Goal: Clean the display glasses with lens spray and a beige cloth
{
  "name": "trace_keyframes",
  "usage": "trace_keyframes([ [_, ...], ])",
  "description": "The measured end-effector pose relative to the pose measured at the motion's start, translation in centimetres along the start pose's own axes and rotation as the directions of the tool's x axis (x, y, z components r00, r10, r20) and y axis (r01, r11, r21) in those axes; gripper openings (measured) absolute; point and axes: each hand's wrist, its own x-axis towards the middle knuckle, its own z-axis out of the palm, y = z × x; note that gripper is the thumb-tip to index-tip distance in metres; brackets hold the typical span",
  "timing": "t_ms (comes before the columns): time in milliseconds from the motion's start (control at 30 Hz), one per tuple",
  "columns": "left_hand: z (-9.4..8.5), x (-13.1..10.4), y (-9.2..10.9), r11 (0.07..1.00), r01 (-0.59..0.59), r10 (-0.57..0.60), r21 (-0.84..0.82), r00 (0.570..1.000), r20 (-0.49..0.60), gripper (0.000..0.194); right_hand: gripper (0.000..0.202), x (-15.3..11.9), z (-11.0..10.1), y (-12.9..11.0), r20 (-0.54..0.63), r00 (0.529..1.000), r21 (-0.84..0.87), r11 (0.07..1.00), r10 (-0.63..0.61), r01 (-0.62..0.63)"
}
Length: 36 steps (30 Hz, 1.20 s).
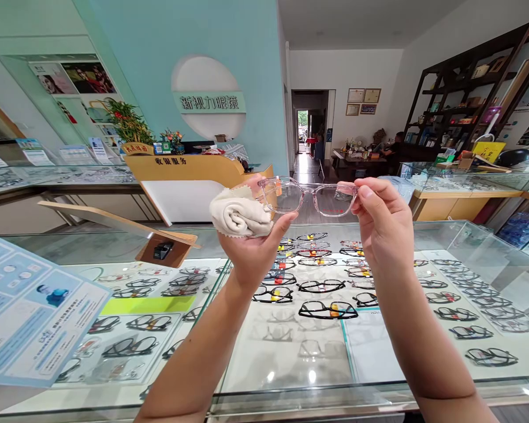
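Note:
A pair of clear, pinkish eyeglasses [309, 189] is held up at the centre, level and above the glass display case. My left hand [258, 244] holds the frame's left side, with a crumpled cream cloth [241, 216] bunched in the same hand. The thumb and fingers of my right hand [381, 220] pinch the frame's right end. A small orange label shows near the left lens, and a red mark is on the right lens. The temples are mostly hidden behind the frame and fingers.
Below, the glass case [286, 399] holds rows of eyeglasses [328, 310]. A blue printed sheet [39, 311] and a tilted wooden stand [163, 249] are at the left. A yellow-fronted counter [194, 170] stands behind. A person [395, 147] sits by a far table.

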Motion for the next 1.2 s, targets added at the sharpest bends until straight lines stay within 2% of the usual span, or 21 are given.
trace_keyframes([
  [167, -0.1, 0.4, 0.7, 0.998, 0.064, -0.064, -0.01, 0.998, 0.018, 0.07, 0.016, 0.1, -0.1, 0.0, -0.019, 0.999, -0.059, 0.998, -0.027, 0.026],
  [367, -0.2, 0.8, 1.1, 0.993, 0.093, -0.089, -0.075, 0.994, 0.06, 0.07, 0.015, 0.5, -0.4, 0.5, -0.006, 1.0, -0.051, 0.999, -0.019, 0.019],
  [567, -0.3, 1.3, 2.2, 0.989, 0.117, -0.114, -0.091, 0.993, 0.035, 0.076, 0.011, 0.3, -0.3, 0.6, -0.006, 1.0, -0.051, 0.999, -0.012, 0.011],
  [833, -0.4, 1.2, 2.4, 0.962, 0.23, -0.22, -0.146, 0.972, 0.085, 0.087, 0.013, 0.1, 0.1, 0.4, -0.002, 0.995, -0.002, 0.995, 0.102, -0.102],
  [1000, -0.5, 1.0, 2.0, 0.945, 0.29, -0.281, -0.15, 0.956, 0.079, 0.076, 0.018, 0.1, 0.0, 0.6, 0.025, 0.993, -0.042, 0.992, 0.12, -0.118],
  [1200, -0.2, 0.7, 2.2, 0.925, 0.337, -0.335, -0.177, 0.941, 0.047, 0.076, 0.012, 0.4, 0.1, 0.8, -0.019, 0.982, 0.014, 0.982, 0.19, -0.19],
])
